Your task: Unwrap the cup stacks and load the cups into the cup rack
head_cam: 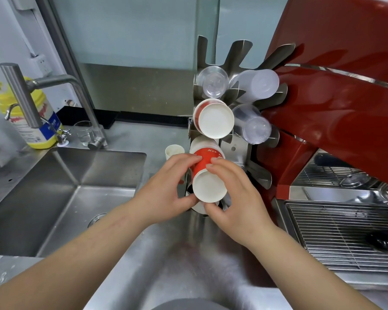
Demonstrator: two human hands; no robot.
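Step in hand: loading, by my reading; both hands are seating a red paper cup stack [207, 175] into a lower slot of the cup rack [238, 146], white base facing the camera.
Left hand [166, 186]: fingers are curling round the stack's left side, thumb under its base rim, closed on it.
Right hand [231, 195]: fingers are pressing along the stack's right side and top, thumb at the base edge, also closed on it.
Rack so far: 1 red-and-white paper stack [214, 119] is sitting in the slot above; 3 clear plastic stacks are filling the upper and right slots, beside the red espresso machine [334, 108].
Wrapping: none is showing on the held stack, as far as I can tell.
Next move: probably pushing the stack fully home, then letting go; a small white cup [174, 151] is waiting on the surface [143, 135] just left of the rack.
Writing: white script on the held stack is reading "Net", the rest hidden; the yellow bottle [31, 121] by the sink [76, 186] is carrying a label too blurred to read.
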